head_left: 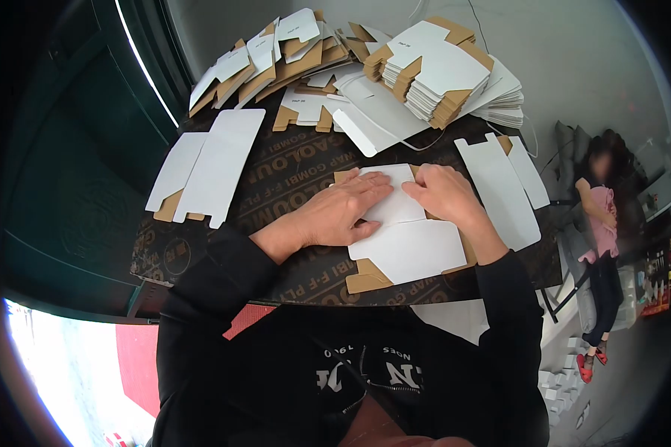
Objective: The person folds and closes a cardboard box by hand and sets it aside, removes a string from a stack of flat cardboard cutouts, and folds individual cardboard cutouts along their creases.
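Note:
A white carton blank (406, 252) with brown inner flaps lies partly folded on the dark printed tabletop, close to its front edge. My left hand (343, 208) rests on the blank's upper left part, palm down with its fingers stretched out. At the upper right edge, my right hand (449, 195) grips the blank with curled fingers, its thumb pressed on the white panel. One flattened white carton (224, 156) is left of my hands. Another flat carton (496, 186) lies to the right, beside my right wrist. My palms hide parts of the blank.
A tall pile of carton blanks (443, 71) stands at the back right of the table (291, 160), and a fanned-out pile (276, 56) at the back left. A dark green door (74, 149) borders the left side. A person (600, 216) is at the right, near small white boxes (561, 387).

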Action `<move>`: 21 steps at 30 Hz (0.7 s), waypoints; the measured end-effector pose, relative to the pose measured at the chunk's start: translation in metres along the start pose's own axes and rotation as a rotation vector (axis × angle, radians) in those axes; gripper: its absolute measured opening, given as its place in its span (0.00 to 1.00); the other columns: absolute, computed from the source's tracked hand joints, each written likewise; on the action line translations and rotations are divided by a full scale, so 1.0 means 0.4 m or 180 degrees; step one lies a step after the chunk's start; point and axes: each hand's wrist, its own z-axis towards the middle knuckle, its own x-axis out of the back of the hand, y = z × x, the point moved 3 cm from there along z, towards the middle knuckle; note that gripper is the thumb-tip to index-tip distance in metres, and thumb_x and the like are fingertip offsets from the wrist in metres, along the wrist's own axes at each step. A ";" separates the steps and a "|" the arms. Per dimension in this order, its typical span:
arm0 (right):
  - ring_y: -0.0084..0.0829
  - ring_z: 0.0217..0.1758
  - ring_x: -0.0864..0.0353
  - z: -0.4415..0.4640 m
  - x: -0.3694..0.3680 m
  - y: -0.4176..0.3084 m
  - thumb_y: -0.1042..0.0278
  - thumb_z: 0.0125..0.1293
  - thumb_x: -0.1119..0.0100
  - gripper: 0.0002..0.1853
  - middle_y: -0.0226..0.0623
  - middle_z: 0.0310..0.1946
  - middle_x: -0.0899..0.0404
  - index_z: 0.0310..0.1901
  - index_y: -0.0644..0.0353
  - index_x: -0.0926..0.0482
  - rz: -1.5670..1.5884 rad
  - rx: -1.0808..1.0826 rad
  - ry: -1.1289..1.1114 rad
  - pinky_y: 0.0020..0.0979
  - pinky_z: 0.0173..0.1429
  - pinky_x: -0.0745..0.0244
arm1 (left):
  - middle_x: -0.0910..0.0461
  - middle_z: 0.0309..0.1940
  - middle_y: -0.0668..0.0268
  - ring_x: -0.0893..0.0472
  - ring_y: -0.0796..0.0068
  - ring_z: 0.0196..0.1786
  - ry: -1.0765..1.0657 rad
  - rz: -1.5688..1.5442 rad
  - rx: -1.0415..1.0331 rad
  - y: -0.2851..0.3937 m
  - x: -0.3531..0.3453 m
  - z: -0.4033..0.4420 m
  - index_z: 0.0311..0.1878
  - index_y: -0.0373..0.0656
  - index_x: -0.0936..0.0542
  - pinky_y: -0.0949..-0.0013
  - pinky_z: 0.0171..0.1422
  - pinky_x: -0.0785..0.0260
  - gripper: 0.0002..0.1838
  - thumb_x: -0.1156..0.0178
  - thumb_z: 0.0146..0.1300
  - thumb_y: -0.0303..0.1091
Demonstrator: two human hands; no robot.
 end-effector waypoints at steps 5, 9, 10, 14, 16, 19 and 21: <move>0.39 0.22 0.28 0.010 -0.004 -0.024 0.58 0.64 0.41 0.21 0.43 0.20 0.24 0.26 0.72 0.23 0.0329 -0.0107 -0.0119 0.37 0.33 0.29 | 0.35 0.70 0.49 0.36 0.50 0.73 0.0292 0.0316 0.0301 0.026 0.042 -0.019 0.72 0.34 0.38 0.41 0.79 0.52 0.45 0.31 0.54 0.44; 0.36 0.20 0.30 0.024 -0.013 -0.015 0.57 0.63 0.39 0.21 0.41 0.19 0.25 0.25 0.71 0.23 0.0698 -0.0122 -0.0261 0.35 0.31 0.29 | 0.36 0.69 0.47 0.36 0.48 0.73 0.0325 0.0344 0.0598 0.032 0.075 -0.020 0.73 0.34 0.42 0.35 0.78 0.52 0.50 0.29 0.54 0.49; 0.36 0.20 0.30 0.024 -0.019 -0.007 0.57 0.62 0.39 0.21 0.41 0.19 0.25 0.25 0.72 0.23 0.0857 -0.0097 -0.0317 0.36 0.31 0.29 | 0.36 0.69 0.46 0.36 0.47 0.73 0.0288 0.0147 0.0628 0.034 0.081 -0.020 0.74 0.35 0.43 0.34 0.77 0.53 0.51 0.29 0.54 0.50; 0.34 0.19 0.31 0.017 -0.017 0.022 0.57 0.61 0.38 0.20 0.39 0.19 0.25 0.26 0.71 0.23 0.1335 0.0016 -0.0417 0.35 0.31 0.29 | 0.35 0.68 0.46 0.33 0.45 0.70 0.0652 -0.0506 0.0502 0.007 0.092 -0.024 0.74 0.35 0.42 0.37 0.76 0.48 0.47 0.33 0.60 0.51; 0.29 0.19 0.33 0.010 0.002 0.026 0.59 0.62 0.37 0.19 0.35 0.18 0.27 0.25 0.70 0.23 0.1668 0.0187 -0.0379 0.32 0.29 0.31 | 0.34 0.67 0.47 0.32 0.47 0.68 0.0947 -0.0895 0.0458 -0.021 0.114 -0.033 0.73 0.35 0.41 0.42 0.75 0.45 0.43 0.38 0.63 0.50; 0.24 0.18 0.35 -0.010 0.049 0.016 0.62 0.63 0.38 0.17 0.32 0.17 0.28 0.25 0.69 0.23 0.2110 0.0328 -0.0260 0.28 0.27 0.33 | 0.31 0.64 0.50 0.28 0.55 0.63 0.1674 -0.1433 0.0358 -0.035 0.149 -0.047 0.71 0.33 0.36 0.56 0.69 0.38 0.32 0.51 0.73 0.48; 0.21 0.18 0.36 -0.033 0.098 0.004 0.65 0.66 0.39 0.14 0.29 0.17 0.29 0.26 0.67 0.23 0.2664 0.0399 -0.0061 0.23 0.25 0.36 | 0.30 0.62 0.51 0.28 0.57 0.62 0.1919 -0.1640 0.0431 -0.039 0.154 -0.049 0.70 0.33 0.36 0.57 0.69 0.37 0.32 0.54 0.74 0.49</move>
